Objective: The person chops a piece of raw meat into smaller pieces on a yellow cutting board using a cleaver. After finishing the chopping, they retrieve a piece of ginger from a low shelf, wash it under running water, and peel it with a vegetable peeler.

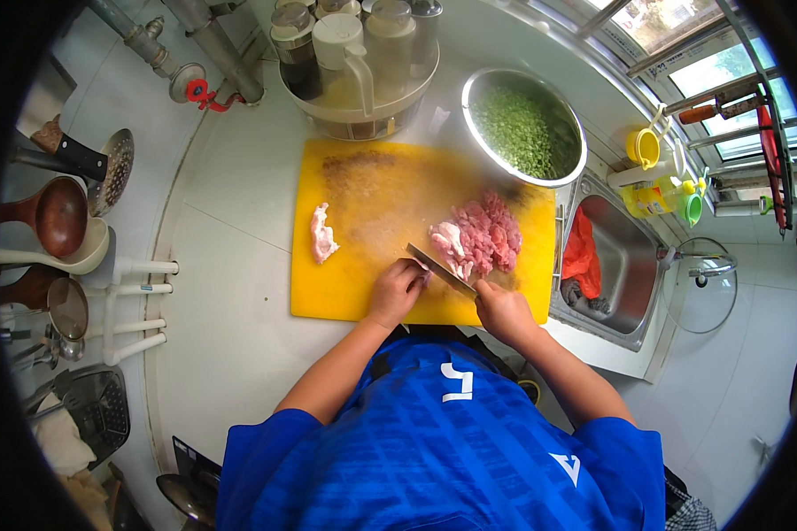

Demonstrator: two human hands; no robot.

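My right hand (503, 309) grips the handle of a kitchen knife (442, 271), its blade slanting up and left across the near part of a yellow cutting board (355, 292). Just left of the blade, the bent fingers of my left hand (397, 291) pinch a small piece of pale pink meat (425, 273), mostly hidden by the fingers and the knife. A heap of cut raw meat (481, 232) lies beyond the blade on the right, with whitish fatty bits on its left side. One separate strip of fatty meat (321, 233) rests near the board's left edge.
Behind the board stand a steel bowl (466, 126) of chopped greens (515, 129) and a round rack (358, 116) of seasoning jars. To the right, a steel sink (621, 292) holds a red plastic bag (580, 255). Ladles (61, 216) hang along the left wall.
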